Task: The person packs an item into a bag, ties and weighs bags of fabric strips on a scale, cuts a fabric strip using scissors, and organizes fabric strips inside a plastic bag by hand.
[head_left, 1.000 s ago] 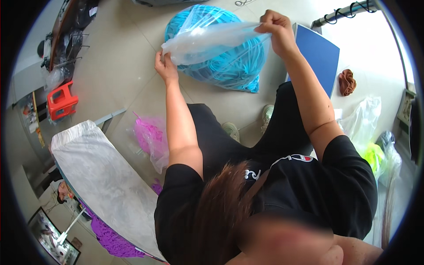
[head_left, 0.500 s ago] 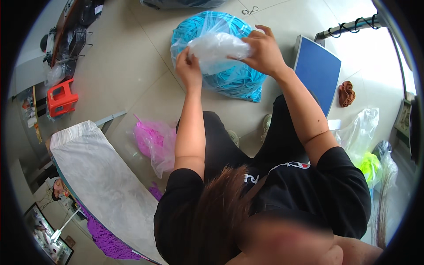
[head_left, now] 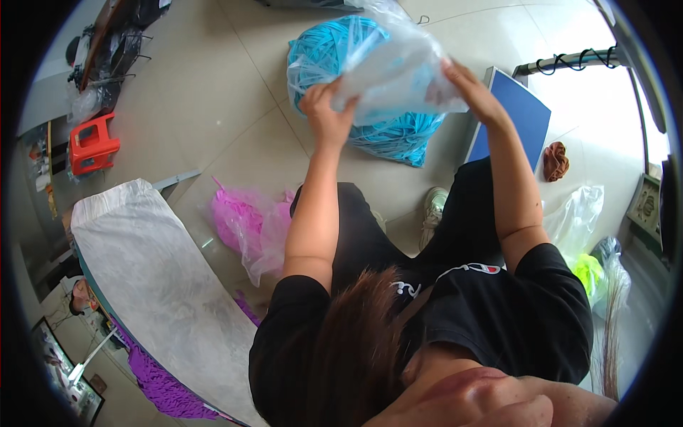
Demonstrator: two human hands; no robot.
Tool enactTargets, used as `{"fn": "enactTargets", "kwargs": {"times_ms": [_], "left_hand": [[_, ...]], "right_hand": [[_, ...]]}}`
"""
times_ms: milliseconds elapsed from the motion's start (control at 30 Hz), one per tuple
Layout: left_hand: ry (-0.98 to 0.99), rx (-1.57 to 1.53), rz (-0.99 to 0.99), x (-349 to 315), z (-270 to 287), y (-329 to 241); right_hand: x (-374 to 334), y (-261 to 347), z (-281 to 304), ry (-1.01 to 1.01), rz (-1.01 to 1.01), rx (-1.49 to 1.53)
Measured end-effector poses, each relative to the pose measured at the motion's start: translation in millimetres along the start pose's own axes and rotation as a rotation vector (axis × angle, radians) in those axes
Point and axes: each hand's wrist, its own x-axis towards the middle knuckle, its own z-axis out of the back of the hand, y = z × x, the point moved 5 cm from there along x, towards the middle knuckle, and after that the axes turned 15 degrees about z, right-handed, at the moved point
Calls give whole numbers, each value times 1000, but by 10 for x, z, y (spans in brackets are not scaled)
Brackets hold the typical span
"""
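A translucent plastic bag [head_left: 398, 75] is spread between my two hands, over a clear sack of bright blue fabric strips [head_left: 324, 53] on the floor. My left hand [head_left: 329, 114] pinches the bag's left edge. At the opposite edge, my right hand [head_left: 475, 91] grips the film, with some fingers showing faintly through it. The bag's upper part trails away from me, and motion blurs it. Much of the blue bundle's middle is hidden behind the bag.
Nearby stand a blue board [head_left: 523, 132], a metal pole [head_left: 569, 62] and a grey padded board [head_left: 156, 263]. A bag of pink material [head_left: 242, 220] lies by my left leg. Farther out are a red stool [head_left: 94, 146] and a brown cloth bundle [head_left: 556, 161].
Both hands have shifted right and slightly nearer to me. The bunched bag has opened out into a wider sheet, its far part now stretching past the blue bundle.
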Motion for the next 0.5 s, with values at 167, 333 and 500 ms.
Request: {"fn": "enactTargets", "kwargs": {"times_ms": [167, 333, 500], "left_hand": [[78, -611, 597, -104, -211, 530], [91, -1433, 1251, 419, 151, 1301], [610, -2079, 1033, 442, 285, 1218]], "right_hand": [[-421, -189, 477, -44, 132, -67], [-1262, -783, 2152, -572, -35, 94], [-1494, -52, 2124, -692, 280, -545]]}}
